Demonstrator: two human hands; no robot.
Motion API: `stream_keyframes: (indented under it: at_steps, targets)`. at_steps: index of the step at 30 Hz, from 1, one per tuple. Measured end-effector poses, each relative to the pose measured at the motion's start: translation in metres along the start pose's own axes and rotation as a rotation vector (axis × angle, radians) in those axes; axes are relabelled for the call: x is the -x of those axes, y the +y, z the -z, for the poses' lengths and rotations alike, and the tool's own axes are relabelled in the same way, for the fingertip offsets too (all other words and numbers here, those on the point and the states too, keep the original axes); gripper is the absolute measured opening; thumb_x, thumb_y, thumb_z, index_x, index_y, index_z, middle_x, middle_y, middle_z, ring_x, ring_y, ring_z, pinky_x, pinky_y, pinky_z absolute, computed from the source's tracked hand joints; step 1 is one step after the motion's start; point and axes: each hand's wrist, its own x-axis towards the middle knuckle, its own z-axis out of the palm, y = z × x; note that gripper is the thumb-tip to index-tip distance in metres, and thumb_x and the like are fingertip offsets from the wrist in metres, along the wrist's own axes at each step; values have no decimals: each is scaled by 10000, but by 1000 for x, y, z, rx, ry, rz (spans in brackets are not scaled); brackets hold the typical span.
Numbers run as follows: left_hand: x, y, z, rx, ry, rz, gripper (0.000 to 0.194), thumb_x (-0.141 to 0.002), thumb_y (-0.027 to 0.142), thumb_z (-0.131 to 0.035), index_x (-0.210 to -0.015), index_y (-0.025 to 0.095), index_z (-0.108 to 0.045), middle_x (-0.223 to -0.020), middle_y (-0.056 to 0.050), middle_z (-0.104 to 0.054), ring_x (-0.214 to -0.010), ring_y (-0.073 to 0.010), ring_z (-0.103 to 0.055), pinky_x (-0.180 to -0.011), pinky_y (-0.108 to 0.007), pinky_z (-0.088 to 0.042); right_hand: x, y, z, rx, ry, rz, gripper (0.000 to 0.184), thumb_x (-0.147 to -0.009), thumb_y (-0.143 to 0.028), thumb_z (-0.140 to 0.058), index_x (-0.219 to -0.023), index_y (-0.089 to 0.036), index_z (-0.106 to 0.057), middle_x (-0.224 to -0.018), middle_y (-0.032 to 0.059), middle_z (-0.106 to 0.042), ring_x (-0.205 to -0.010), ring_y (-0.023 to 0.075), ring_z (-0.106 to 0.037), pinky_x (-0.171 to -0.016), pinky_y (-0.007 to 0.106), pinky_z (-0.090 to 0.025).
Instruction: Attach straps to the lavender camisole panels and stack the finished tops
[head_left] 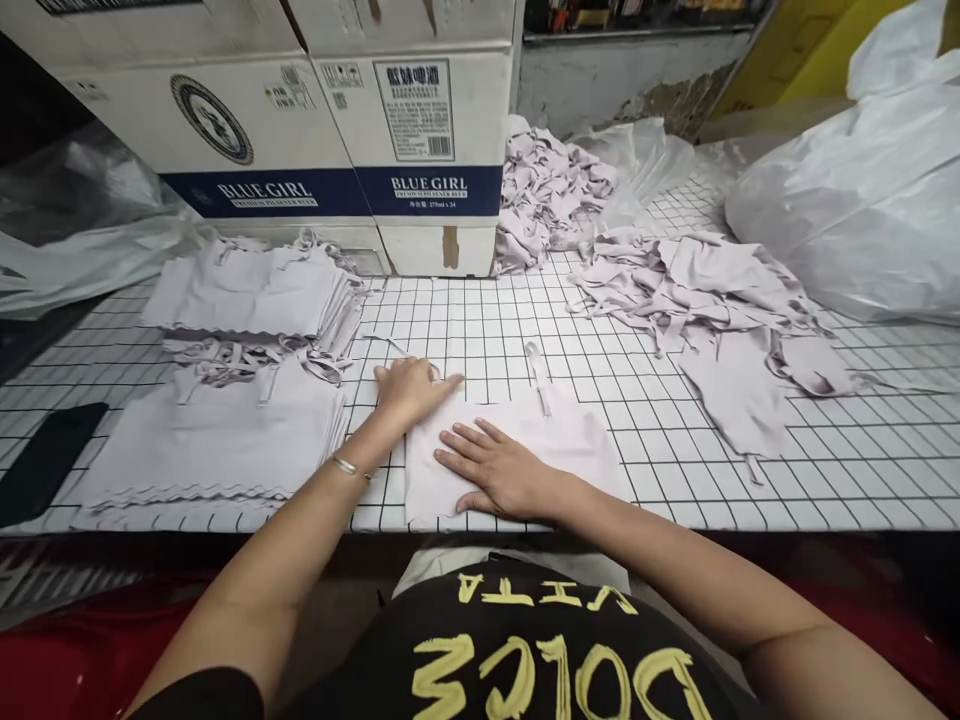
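Observation:
A pale pinkish garment piece point(577, 455) with thin straps lies flat on the grid-patterned table in front of me. My right hand point(499, 468) rests palm down on its middle, fingers spread and nothing held. At the upper left corner of the piece is my left hand point(414, 392), its thumb stretched out to the right, away from the bent fingers. A thin strap point(386, 343) runs beneath those fingertips, which partly hide it. The other strap point(538, 378) stretches upward from the top edge, looped at its end.
Two stacks of similar pieces, a rear stack point(247, 290) and a front stack point(202, 440), sit left. Behind stands a beer carton point(427, 240). Loose garment heaps point(705, 280) lie right, beside a white plastic bag point(847, 200). A dark flat object point(52, 460) lies far left.

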Motion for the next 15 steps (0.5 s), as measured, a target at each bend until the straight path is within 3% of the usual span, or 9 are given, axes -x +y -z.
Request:
stream_keyframes:
  at_steps: [4, 7, 10, 15]
  targets:
    - [-25, 7, -10, 388, -133, 177, 244, -703, 222, -702, -588, 185, -490, -699, -67, -621, -850, -267, -589, -873, -435, -396, -4, 4, -6, -20, -52, 1, 754, -929, -643, -318, -1522, -182, -261, -1580, 124, -208, -1477, 284, -128, -1193, 493, -40]
    - [-27, 3, -3, 782, -306, 326, 151, -784, 197, -611, -703, 177, -485, -800, -95, -678, -729, -203, -630, -729, -366, -484, -1, 4, -7, -30, -42, 1, 741, -935, -634, -314, -1524, -187, -258, -1581, 120, -204, -1477, 281, -126, -1197, 489, -32]
    - [-32, -5, 4, 1231, -460, 437, 128, -754, 132, -654, -804, 144, -536, -923, -130, -697, -714, -174, -651, -719, -362, -527, 0, 4, -6, -38, -38, -1, 739, -936, -628, -328, -1523, -184, -262, -1576, 124, -217, -1475, 286, -134, -1198, 496, -40]
    - [-50, -15, 2, 1361, -214, 468, 276, -689, -4, -697, -920, 124, -618, -909, -100, -698, -756, -144, -667, -730, -300, -539, -1, 3, -3, -58, -34, -2, 728, -936, -619, -348, -1524, -199, -260, -1573, 121, -226, -1473, 282, -148, -1197, 503, -70]
